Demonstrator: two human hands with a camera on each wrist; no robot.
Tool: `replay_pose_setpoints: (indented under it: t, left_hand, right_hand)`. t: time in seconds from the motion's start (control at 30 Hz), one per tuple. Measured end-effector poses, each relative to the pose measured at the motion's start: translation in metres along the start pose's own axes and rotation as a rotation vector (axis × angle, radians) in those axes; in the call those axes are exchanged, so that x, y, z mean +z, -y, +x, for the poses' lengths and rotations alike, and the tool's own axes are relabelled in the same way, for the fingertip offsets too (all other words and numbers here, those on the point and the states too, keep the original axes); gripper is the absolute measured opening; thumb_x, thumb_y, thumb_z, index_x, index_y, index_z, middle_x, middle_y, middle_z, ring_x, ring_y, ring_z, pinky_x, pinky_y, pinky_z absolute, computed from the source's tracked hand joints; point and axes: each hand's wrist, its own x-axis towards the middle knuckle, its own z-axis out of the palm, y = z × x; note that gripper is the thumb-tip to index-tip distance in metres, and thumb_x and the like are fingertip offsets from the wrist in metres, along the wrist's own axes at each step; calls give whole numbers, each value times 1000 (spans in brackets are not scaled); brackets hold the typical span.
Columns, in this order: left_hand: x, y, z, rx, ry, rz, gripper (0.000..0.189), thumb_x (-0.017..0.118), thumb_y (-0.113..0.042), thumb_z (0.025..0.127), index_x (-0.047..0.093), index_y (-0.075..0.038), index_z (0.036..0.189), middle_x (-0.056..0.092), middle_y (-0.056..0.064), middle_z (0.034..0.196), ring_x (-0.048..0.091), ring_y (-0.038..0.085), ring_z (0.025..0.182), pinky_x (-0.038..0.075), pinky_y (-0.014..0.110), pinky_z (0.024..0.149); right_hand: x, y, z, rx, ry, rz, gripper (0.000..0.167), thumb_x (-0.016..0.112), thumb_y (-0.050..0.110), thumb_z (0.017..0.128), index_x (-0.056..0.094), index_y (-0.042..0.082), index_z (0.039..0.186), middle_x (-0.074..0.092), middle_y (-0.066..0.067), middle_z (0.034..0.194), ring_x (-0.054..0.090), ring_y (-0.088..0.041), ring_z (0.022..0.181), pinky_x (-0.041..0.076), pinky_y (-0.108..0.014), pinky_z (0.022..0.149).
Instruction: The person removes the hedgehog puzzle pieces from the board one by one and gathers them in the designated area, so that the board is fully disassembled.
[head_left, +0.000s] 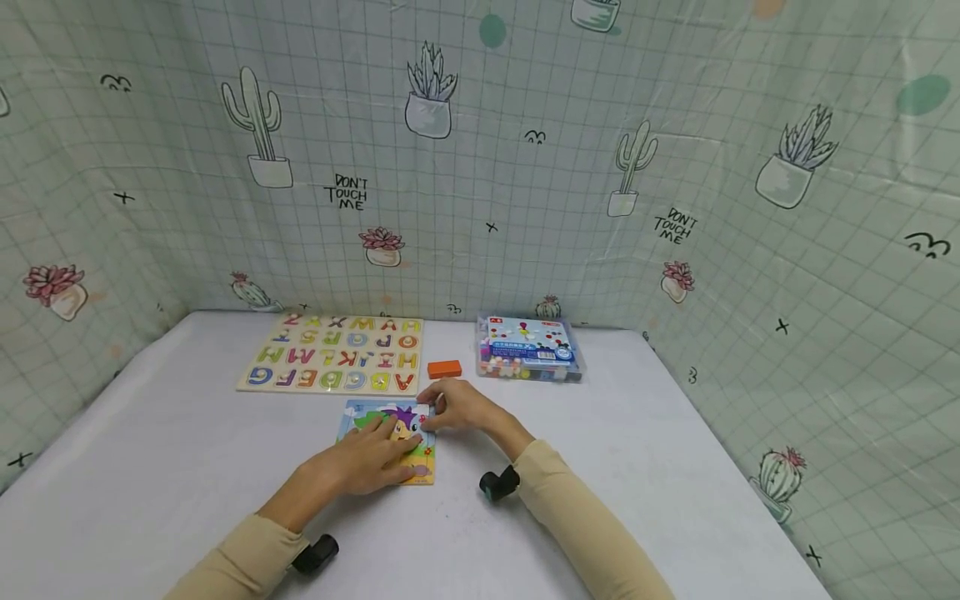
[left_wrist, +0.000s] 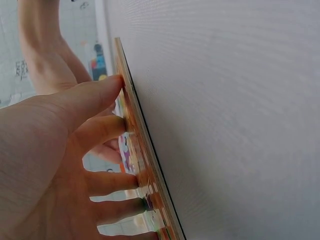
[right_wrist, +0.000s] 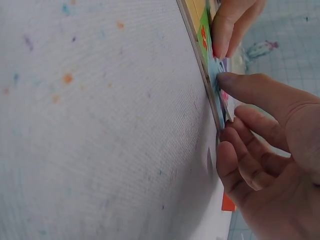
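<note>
A wooden jigsaw puzzle (head_left: 426, 458) with a purple-haired cartoon figure lies flat on the white table. My left hand (head_left: 369, 460) rests on it with fingers spread, and in the left wrist view the fingertips (left_wrist: 131, 181) touch its top face. At the far right corner of the puzzle is my right hand (head_left: 463, 406). In the right wrist view it pinches a tilted puzzle piece (right_wrist: 226, 102) between thumb and fingers, with one edge raised above the board. Part of the picture is hidden under the left hand.
Behind the puzzle lies a wooden alphabet board (head_left: 337, 357) with colourful letters. An orange block (head_left: 445, 369) sits to the right of that board. Farther right is a clear plastic box (head_left: 528, 350) of small coloured parts. A patterned cloth (head_left: 480, 275) hangs behind the table.
</note>
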Motion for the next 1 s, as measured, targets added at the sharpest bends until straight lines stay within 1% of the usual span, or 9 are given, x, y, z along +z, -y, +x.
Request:
replay_pose_setpoints:
  t: [0.23, 0.4, 0.7, 1.0]
  left_hand:
    - [0, 0, 1, 1, 2, 5, 59, 46, -56, 99, 47, -21, 147, 28, 26, 158, 21, 50, 146, 25, 72, 111]
    - [0, 1, 0, 9, -3, -5, 60, 47, -56, 98, 48, -20, 146, 29, 27, 157, 22, 49, 146, 25, 72, 111]
    - [0, 1, 1, -4, 4, 4, 58, 47, -54, 99, 47, -22, 147, 27, 26, 158, 21, 50, 147, 25, 71, 112]
    - [0, 1, 1, -6, 7, 11, 56, 46, -53, 100, 46, -23, 147, 27, 26, 158, 21, 49, 147, 25, 69, 113]
  right_hand:
    - [-1, 0, 0, -34, -2, -25, 40, 79, 18, 84, 69, 11, 122, 71, -2, 116, 62, -12, 98, 52, -20, 84]
    - [0, 1, 0, -48, -6, -42, 39, 78, 18, 85, 69, 10, 122, 70, -2, 116, 63, -12, 99, 52, -19, 84]
    - [1, 2, -3, -46, -13, -52, 37, 75, 18, 88, 68, 10, 124, 65, -3, 119, 61, -14, 102, 52, -21, 88]
    - [1, 1, -5, -60, -24, -62, 37, 75, 18, 88, 68, 10, 124, 63, -4, 117, 60, -13, 100, 51, -21, 86]
